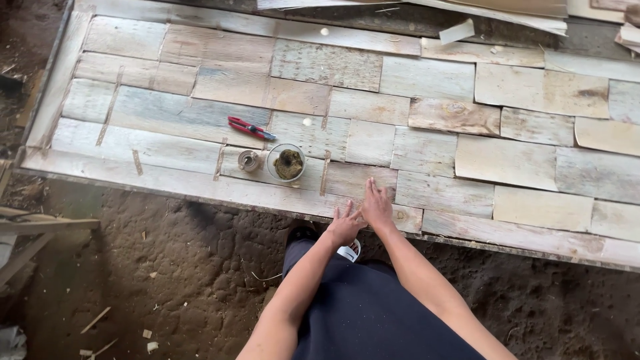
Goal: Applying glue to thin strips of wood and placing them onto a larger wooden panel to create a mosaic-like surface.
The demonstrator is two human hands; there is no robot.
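A large panel of patchwork weathered wood pieces lies flat before me. My right hand lies flat, fingers together, pressing on a wood piece near the panel's front edge. My left hand rests beside it at the edge, fingers spread, touching the same strip. Neither hand holds anything. A small glass bowl with dark brownish stuff stands on the panel to the left of my hands. Next to the bowl sits a small metal-looking roll. Red-handled cutters lie above them.
Dark lumpy soil floor lies below the panel, strewn with wood chips. Loose boards are at the far left and stacked planks along the top right. My dark trousers and one shoe show below my arms.
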